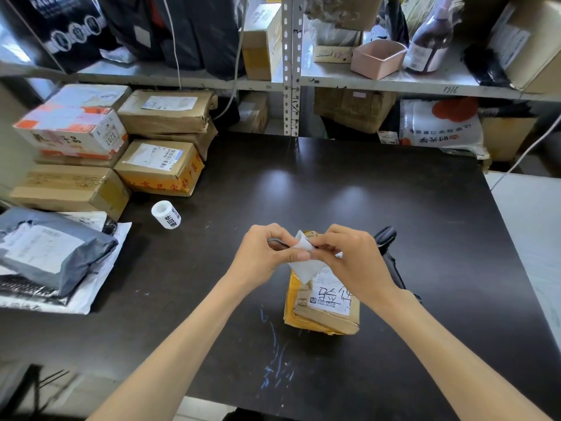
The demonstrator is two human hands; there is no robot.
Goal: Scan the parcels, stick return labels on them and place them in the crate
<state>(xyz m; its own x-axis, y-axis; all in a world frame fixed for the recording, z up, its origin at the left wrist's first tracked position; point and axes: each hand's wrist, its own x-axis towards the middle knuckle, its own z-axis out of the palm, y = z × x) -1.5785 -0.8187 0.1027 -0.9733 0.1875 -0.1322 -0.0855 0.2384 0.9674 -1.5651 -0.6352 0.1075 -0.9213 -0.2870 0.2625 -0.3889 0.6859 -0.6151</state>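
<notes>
Brown cardboard parcel bound with yellow tape lies flat on the black tabletop, right of centre. Its far end is under the person's hands, and a white printed sticker is on its top. At the far left a grey plastic mailer bag rests on white mailers, with a stack of taped cardboard boxes behind it. Near the boxes a white roll of return labels sits on the table, well apart from the parcel. The left hand and the right hand meet above the parcel, fingers curled. Both pinch a small white label sheet between thumb and fingertips. Just right of the right hand lies a black handheld scanner, partly hidden.
</notes>
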